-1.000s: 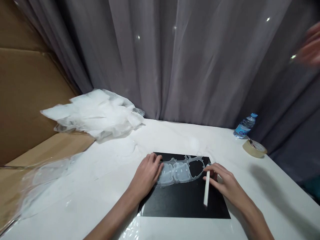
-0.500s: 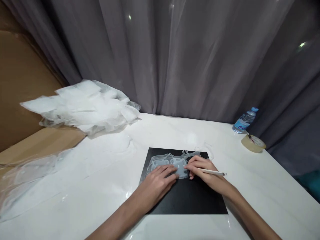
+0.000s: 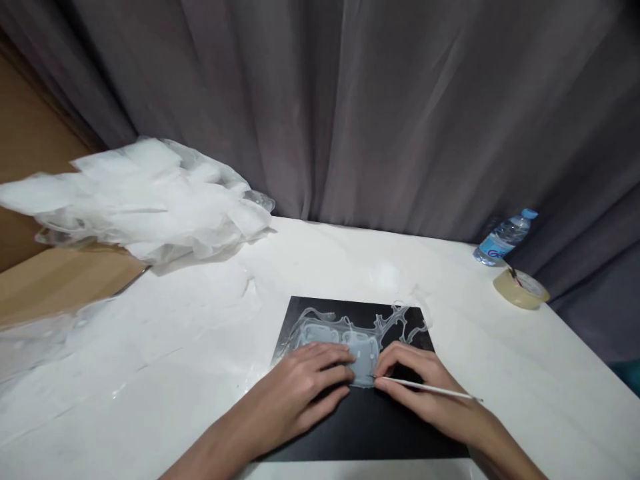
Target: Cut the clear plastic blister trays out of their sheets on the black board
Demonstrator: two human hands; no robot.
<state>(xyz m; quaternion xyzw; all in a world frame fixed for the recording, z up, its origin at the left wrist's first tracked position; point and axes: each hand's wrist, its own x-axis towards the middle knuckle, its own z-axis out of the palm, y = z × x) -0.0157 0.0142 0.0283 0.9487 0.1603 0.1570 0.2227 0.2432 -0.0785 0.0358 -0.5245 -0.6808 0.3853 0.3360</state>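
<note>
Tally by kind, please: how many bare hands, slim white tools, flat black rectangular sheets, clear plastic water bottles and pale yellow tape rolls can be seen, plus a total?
Bare hands, left hand and right hand: 2
Slim white tool: 1
Flat black rectangular sheet: 1
Clear plastic bottle with blue cap: 1
Round pale yellow tape roll: 1
Total: 6

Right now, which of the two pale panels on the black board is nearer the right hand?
The right panel, right beside the right hand; the left panel lies farther away from it.
</note>
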